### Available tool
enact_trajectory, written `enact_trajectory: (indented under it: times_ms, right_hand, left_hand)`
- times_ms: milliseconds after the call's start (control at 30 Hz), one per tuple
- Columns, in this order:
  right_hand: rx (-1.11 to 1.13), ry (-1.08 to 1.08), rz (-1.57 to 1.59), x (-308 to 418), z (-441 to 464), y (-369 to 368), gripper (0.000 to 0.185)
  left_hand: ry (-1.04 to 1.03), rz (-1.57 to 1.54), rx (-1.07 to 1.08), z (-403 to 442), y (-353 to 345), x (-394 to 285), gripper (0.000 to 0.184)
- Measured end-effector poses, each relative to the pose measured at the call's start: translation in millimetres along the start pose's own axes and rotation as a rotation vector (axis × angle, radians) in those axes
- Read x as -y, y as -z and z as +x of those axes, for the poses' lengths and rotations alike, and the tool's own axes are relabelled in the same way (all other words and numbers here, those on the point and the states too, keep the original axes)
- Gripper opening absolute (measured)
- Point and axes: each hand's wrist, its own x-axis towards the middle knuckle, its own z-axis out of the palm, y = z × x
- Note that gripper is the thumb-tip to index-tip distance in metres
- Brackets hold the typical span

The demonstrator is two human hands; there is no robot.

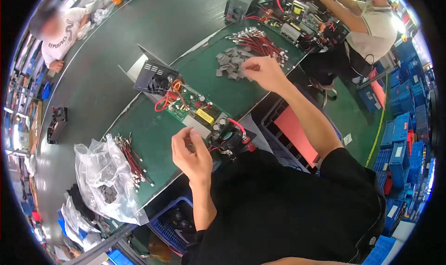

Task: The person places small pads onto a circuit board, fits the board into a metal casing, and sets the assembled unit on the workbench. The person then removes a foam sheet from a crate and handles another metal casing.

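Observation:
A green circuit board with a yellow-labelled part lies in front of me, joined by red wires to a black vented housing. Beside the board's near left end is my left hand, its fingers curled with thumb and fingertips close; anything between them is too small to make out. My right hand pinches at the edge of a pile of small grey pads, and a grey piece seems to show at its fingertips. Behind the pads lies a bundle of red and black wires.
A clear plastic bag and more wires lie at the left. A black fan unit stands farther off. One person is at the far left; another works on open circuit assemblies at the upper right.

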Motion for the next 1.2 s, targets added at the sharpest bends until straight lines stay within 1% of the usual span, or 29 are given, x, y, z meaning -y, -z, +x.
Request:
enact_trajectory:
  times_ms: [33,67,133,167,233,367,400,433,467,533,567,600,633,667,733,833,867,933,967,1033,1133,1167,1200]
  right_hand:
    - [0.018,-0.055,0.077,0.0,-1.3,-0.9,0.029]
    - [0.017,-0.056,0.075,1.4,-2.8,-1.8,0.029]
    - [-0.06,-0.118,0.231,3.8,-6.3,-4.8,0.034]
    - [-0.058,-0.119,0.229,4.1,-7.5,-4.5,0.034]
    - [-0.149,0.016,0.078,6.0,-10.8,-3.6,0.037]
    - [-0.116,0.019,0.162,24.0,-19.8,-6.7,0.035]
    - [-0.014,-0.006,0.259,35.8,-24.9,-7.9,0.034]
    - [0.086,-0.03,0.354,47.9,-30.5,-9.0,0.032]
    - [0.097,-0.031,0.361,60.3,-37.9,-11.9,0.032]
    - [0.271,-0.083,0.593,86.5,-54.1,-18.5,0.029]
    - [0.265,-0.013,0.574,99.0,-60.9,-22.2,0.028]
    - [0.257,0.058,0.553,108.6,-66.6,-24.9,0.027]
    - [0.297,0.058,0.573,113.2,-70.7,-26.0,0.026]
    - [0.277,0.081,0.578,116.6,-73.3,-28.3,0.024]
    - [0.258,0.171,0.487,122.0,-73.0,-23.8,0.02]
    - [0.283,0.161,0.419,120.9,-66.8,-23.0,0.015]
    - [0.289,0.155,0.419,122.4,-64.7,-22.8,0.015]
    - [0.36,0.012,0.624,126.0,-60.5,-22.5,0.012]
    - [0.364,0.005,0.625,126.1,-55.7,-22.8,0.012]
    - [0.432,-0.232,0.715,123.1,-44.5,-24.7,0.011]
    - [0.45,-0.274,0.68,107.6,-25.4,-26.8,0.01]
    - [0.334,-0.286,0.564,105.9,-18.0,-28.7,0.009]
    - [0.186,-0.167,0.403,99.3,-10.1,-35.0,0.008]
  left_hand:
    - [-0.011,-0.02,0.018,-1.6,-0.7,-3.0,0.012]
    - [-0.021,-0.04,0.036,-2.8,-1.6,-5.1,0.011]
    - [-0.046,-0.042,0.038,-4.1,-2.3,-7.1,0.011]
    - [-0.03,-0.043,0.053,-4.7,-1.6,-9.3,0.011]
    - [-0.007,-0.042,0.069,-5.8,0.7,-13.5,0.011]
    - [-0.011,-0.045,0.092,-1.9,4.8,-21.9,0.011]
    - [-0.031,-0.049,0.108,-0.5,4.9,-24.8,0.011]
    - [0.007,-0.057,0.133,0.5,3.8,-28.8,0.011]
    - [-0.043,-0.071,0.136,2.4,0.0,-30.7,0.015]
    - [-0.083,-0.066,0.186,4.6,-6.8,-33.7,0.02]
    - [-0.044,-0.094,0.234,3.5,-7.8,-37.1,0.024]
    - [0.037,-0.149,0.246,3.4,-8.2,-46.9,0.021]
    - [-0.024,-0.139,0.208,1.4,-10.3,-42.8,0.019]
    - [-0.083,-0.13,0.171,-0.4,-12.1,-38.2,0.017]
    - [-0.078,-0.143,0.167,2.5,-10.1,-39.9,0.015]
    - [-0.086,-0.15,0.167,8.5,-10.2,-38.6,0.014]
    - [-0.104,-0.143,0.172,11.2,-11.0,-37.1,0.015]
    - [-0.117,-0.127,0.19,16.0,-12.0,-33.6,0.017]
    - [-0.135,-0.112,0.206,18.7,-13.0,-31.8,0.018]
    - [-0.138,-0.087,0.225,22.6,-14.6,-28.0,0.019]
    - [-0.167,-0.065,0.246,28.9,-7.2,-16.3,0.02]
    - [-0.142,0.004,0.19,28.3,2.4,-11.3,0.018]
    - [-0.119,0.074,0.137,28.1,9.6,-5.7,0.016]
